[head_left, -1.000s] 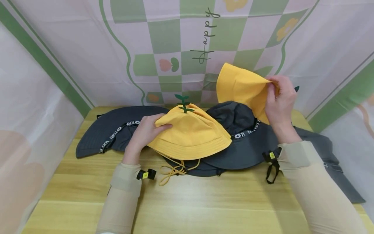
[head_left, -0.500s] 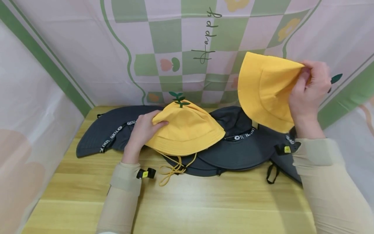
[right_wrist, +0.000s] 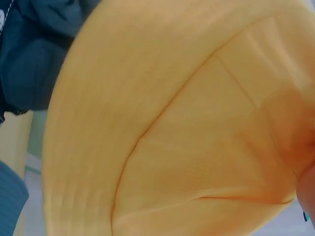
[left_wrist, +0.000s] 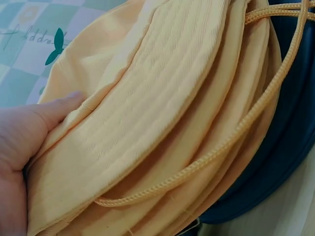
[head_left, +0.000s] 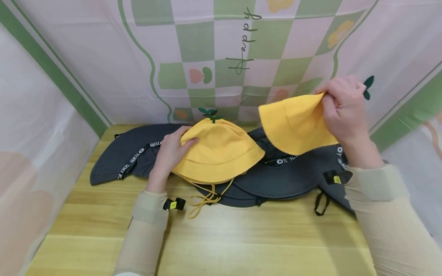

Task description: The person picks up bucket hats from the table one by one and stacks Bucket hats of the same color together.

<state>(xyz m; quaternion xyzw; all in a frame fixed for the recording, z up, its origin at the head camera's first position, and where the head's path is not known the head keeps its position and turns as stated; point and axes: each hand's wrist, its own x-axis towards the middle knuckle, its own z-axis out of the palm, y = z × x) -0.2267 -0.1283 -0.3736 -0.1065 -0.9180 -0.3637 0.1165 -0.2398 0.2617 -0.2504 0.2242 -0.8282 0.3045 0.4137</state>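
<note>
My left hand (head_left: 170,153) grips the left side of a yellow bucket hat (head_left: 217,153) with a green sprout on its crown. In the left wrist view several yellow brims (left_wrist: 206,142) lie nested under the top one (left_wrist: 133,108), and a yellow cord (left_wrist: 197,172) hangs across them. My right hand (head_left: 347,109) pinches another yellow bucket hat (head_left: 297,124) by its crown, raised above the dark hats at the right. Its green sprout (head_left: 368,87) sticks out behind the hand. The right wrist view is mostly filled by this hat's brim and crown (right_wrist: 162,123).
Dark grey sun hats with printed bands lie along the back of the wooden table (head_left: 221,245): one at the left (head_left: 117,157), one in the middle (head_left: 286,182), another partly under my right arm (head_left: 340,197). A patterned curtain (head_left: 193,42) stands behind the table.
My right hand first carried its yellow hat up and rightward, then brought it back left and lower. The hat at my left hand has shifted slightly left, with the hand still on it.
</note>
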